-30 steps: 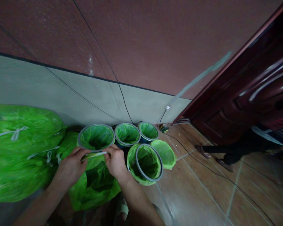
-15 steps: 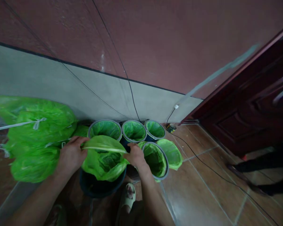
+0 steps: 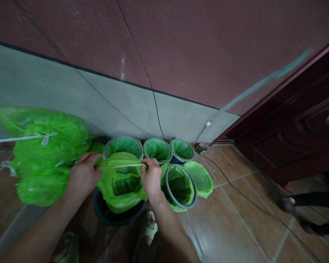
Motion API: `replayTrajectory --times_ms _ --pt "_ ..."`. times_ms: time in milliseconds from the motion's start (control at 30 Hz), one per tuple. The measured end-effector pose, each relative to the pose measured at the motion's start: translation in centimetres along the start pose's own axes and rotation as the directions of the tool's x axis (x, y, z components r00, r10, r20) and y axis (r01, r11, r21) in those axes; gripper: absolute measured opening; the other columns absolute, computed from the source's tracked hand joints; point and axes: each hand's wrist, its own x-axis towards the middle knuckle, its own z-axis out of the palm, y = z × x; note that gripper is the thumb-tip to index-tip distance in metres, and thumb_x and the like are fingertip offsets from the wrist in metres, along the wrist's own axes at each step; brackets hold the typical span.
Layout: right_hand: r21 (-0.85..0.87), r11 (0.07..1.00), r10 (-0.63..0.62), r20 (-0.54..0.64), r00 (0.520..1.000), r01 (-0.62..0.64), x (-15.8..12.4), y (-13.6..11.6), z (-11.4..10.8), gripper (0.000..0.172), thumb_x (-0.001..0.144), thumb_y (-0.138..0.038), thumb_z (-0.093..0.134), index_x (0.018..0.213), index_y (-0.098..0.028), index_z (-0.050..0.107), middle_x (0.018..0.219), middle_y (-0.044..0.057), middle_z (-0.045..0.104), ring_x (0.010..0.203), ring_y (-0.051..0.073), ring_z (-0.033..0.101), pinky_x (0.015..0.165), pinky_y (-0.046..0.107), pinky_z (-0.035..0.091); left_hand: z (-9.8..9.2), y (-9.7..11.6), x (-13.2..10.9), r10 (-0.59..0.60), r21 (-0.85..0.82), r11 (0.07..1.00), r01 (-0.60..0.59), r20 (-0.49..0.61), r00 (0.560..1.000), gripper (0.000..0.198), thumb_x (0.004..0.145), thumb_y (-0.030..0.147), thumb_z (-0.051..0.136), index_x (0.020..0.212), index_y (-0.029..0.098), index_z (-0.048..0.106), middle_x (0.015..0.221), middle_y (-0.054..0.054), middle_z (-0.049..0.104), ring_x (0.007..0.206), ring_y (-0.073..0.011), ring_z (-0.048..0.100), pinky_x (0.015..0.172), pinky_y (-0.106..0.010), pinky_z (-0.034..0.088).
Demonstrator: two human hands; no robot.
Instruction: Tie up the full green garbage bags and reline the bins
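A green bin liner (image 3: 117, 201) hangs spread between my hands, its mouth facing up over a dark bin (image 3: 104, 213). My left hand (image 3: 85, 171) pinches the liner's rim on the left side. On the right, my right hand (image 3: 151, 175) grips the same rim, so its far edge is drawn out in a taut, folded band. The lower part of the liner sits inside or just above the bin; how deep it reaches is hidden. Just right of my right hand stands a lined bin with a grey ring (image 3: 194, 186) round its top.
Three lined bins (image 3: 157, 149) stand along the wall. Large tied green bags (image 3: 46, 157) fill the left. Another green liner (image 3: 200, 179) lies on the right, near a small can (image 3: 200, 148) and a black cable (image 3: 235, 190). A person's legs (image 3: 315, 201) show by the door (image 3: 285, 142).
My right hand has moved slightly up and left, and the liner's far edge is now stretched flatter. The view has shifted a little. The person's legs at right have moved.
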Motion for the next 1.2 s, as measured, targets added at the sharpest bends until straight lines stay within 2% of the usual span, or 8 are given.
replayTrajectory --times_ms 167,367,467,533,733,900,1033,1200 --pt "-0.157 0.967 0.197 -0.027 0.980 -0.198 1.2 1.8 -1.5 0.021 0.082 -0.007 0.058 0.095 -0.016 0.072 0.089 0.008 0.074 0.085 0.022 0.070 0.081 0.030 0.051 -1.2 -1.5 0.6 -0.055 0.050 0.997 0.058 -0.055 0.997 0.040 0.076 0.021 0.052 0.111 0.012 0.069 0.115 -0.015 0.068 0.091 -0.0290 0.068 0.087 -0.043 0.055" --pt "-0.432 0.869 0.338 0.161 0.927 -0.242 0.4 2.8 -2.8 0.030 0.078 -0.011 0.069 0.107 -0.016 0.073 0.102 0.014 0.074 0.094 0.027 0.071 0.083 0.035 0.051 -1.3 -1.4 0.7 -0.083 0.010 0.996 0.084 -0.048 0.995 0.039 0.074 0.021 0.052 0.109 0.016 0.069 0.115 -0.010 0.069 0.091 -0.0257 0.069 0.090 -0.038 0.055" --pt "-0.391 0.915 0.204 0.239 0.949 -0.098 -0.4 1.5 -1.8 0.058 0.070 -0.022 0.082 0.126 -0.018 0.066 0.120 0.017 0.068 0.112 0.033 0.064 0.093 0.043 0.051 -0.8 -0.4 0.5 -0.041 -0.014 0.999 0.041 0.000 0.999 0.042 0.074 0.021 0.049 0.111 0.014 0.068 0.120 -0.012 0.068 0.097 -0.0261 0.069 0.093 -0.038 0.055" --pt "-0.269 0.963 0.048 0.287 0.957 0.032 -0.7 0.3 -0.8 0.063 0.071 -0.027 0.083 0.131 -0.020 0.063 0.126 0.015 0.065 0.119 0.032 0.060 0.100 0.045 0.049 -0.2 0.3 0.2 -0.002 -0.043 0.999 0.003 0.030 1.000 0.044 0.073 0.020 0.048 0.112 0.014 0.069 0.123 -0.013 0.068 0.100 -0.0275 0.070 0.094 -0.040 0.055" --pt "-0.095 0.975 -0.154 0.370 0.916 0.203 -0.7 -1.2 1.5 0.015 0.090 -0.015 0.061 0.098 -0.021 0.072 0.098 0.006 0.071 0.099 0.021 0.066 0.096 0.033 0.049 0.9 1.1 -0.5 0.071 -0.104 0.993 -0.063 0.074 0.995 0.042 0.073 0.022 0.048 0.108 0.017 0.070 0.119 -0.012 0.070 0.097 -0.0276 0.071 0.092 -0.041 0.057" --pt "-0.034 0.991 -0.122 0.102 0.987 0.126 0.0 -0.8 0.4 0.019 0.094 -0.012 0.051 0.094 -0.020 0.068 0.094 0.005 0.067 0.087 0.017 0.065 0.081 0.026 0.050 0.9 0.2 -0.3 0.042 -0.091 0.995 -0.037 0.054 0.998 0.038 0.075 0.026 0.050 0.107 0.019 0.070 0.120 -0.012 0.069 0.071 -0.0206 0.067 0.081 -0.039 0.058" --pt "-0.013 1.000 0.005 -0.158 0.987 -0.007 1.1 0.1 -1.3 0.021 0.091 -0.009 0.048 0.093 -0.019 0.066 0.092 0.006 0.063 0.085 0.018 0.063 0.080 0.028 0.049 0.5 -0.1 -0.2 0.035 -0.122 0.992 -0.029 0.042 0.999 0.035 0.076 0.026 0.051 0.103 0.022 0.071 0.113 -0.009 0.070 0.061 -0.0169 0.063 0.075 -0.036 0.057" --pt "0.000 0.995 0.102 -0.202 0.974 -0.104 1.6 1.2 -2.1 0.025 0.084 -0.004 0.046 0.087 -0.018 0.067 0.091 0.007 0.062 0.082 0.020 0.061 0.080 0.031 0.047 0.2 0.3 -0.3 0.080 -0.181 0.981 -0.074 0.029 0.996 0.032 0.076 0.027 0.054 0.102 0.024 0.073 0.110 -0.006 0.069 0.063 -0.0156 0.062 0.068 -0.031 0.056"
